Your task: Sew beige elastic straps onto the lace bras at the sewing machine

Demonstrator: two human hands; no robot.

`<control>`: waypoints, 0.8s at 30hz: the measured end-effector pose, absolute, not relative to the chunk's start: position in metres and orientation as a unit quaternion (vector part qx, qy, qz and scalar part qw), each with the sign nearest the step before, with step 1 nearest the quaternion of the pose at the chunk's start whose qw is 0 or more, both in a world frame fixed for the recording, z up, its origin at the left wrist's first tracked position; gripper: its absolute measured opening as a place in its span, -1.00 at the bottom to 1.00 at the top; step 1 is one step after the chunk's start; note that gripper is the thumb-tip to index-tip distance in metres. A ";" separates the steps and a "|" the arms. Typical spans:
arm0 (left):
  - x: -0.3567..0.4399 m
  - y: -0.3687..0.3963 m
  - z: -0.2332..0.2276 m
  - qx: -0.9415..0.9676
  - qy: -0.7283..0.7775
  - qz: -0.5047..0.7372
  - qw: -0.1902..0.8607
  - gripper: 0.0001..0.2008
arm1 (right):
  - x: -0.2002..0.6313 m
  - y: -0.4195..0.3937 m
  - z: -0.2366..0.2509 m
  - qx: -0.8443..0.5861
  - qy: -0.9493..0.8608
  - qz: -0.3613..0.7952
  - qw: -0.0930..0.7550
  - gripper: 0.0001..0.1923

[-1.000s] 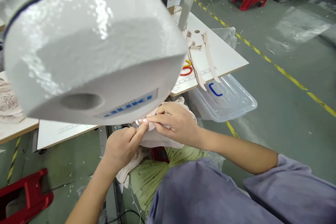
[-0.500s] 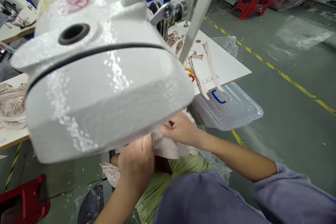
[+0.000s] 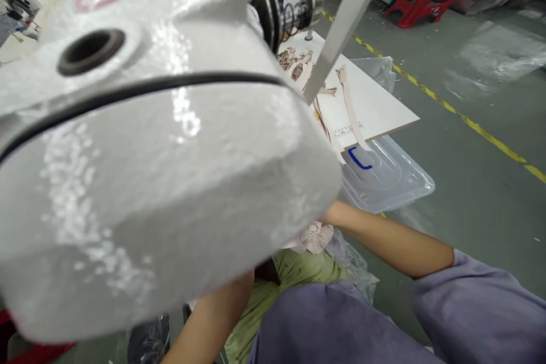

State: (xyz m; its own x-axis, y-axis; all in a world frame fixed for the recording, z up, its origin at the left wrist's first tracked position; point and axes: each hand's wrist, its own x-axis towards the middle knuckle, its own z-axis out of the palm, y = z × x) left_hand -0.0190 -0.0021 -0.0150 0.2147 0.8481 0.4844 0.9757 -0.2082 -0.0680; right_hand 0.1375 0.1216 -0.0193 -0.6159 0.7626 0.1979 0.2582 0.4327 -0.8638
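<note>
Hands are both hidden behind the big white sewing machine head (image 3: 140,170), so their grip cannot be told. Only forearms show, reaching under it. A bit of pale lace fabric (image 3: 314,237) peeks out there. It looks like sewing; next the cloth needs slow, steady feeding. Beige straps (image 3: 352,111) lie on the bench (image 3: 384,105).

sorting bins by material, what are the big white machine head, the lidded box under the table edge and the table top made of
Machine head: probably cast metal, glossy white pebbled paint with glare. Box: clear, glossy plastic; the floor shows through. Table top: matte white laminate, likely over wood board; brown edge.
</note>
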 end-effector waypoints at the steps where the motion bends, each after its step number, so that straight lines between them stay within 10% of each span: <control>1: -0.019 -0.002 -0.015 -0.757 -0.602 -0.167 0.190 -0.65 | 0.139 0.122 -0.019 -0.322 -0.794 0.422 0.294 -0.62; 24: -0.037 -0.014 -0.028 -0.702 -0.685 -0.175 0.079 -0.77 | 0.144 0.109 -0.049 -0.324 -0.737 0.479 0.349 -0.58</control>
State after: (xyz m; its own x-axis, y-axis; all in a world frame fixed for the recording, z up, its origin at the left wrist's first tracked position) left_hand -0.0369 -0.0143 -0.0284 -0.0006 0.9351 0.3543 0.9904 -0.0483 0.1292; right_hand 0.1444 0.1091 -0.0493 -0.5459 0.8127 0.2036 0.1441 0.3305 -0.9327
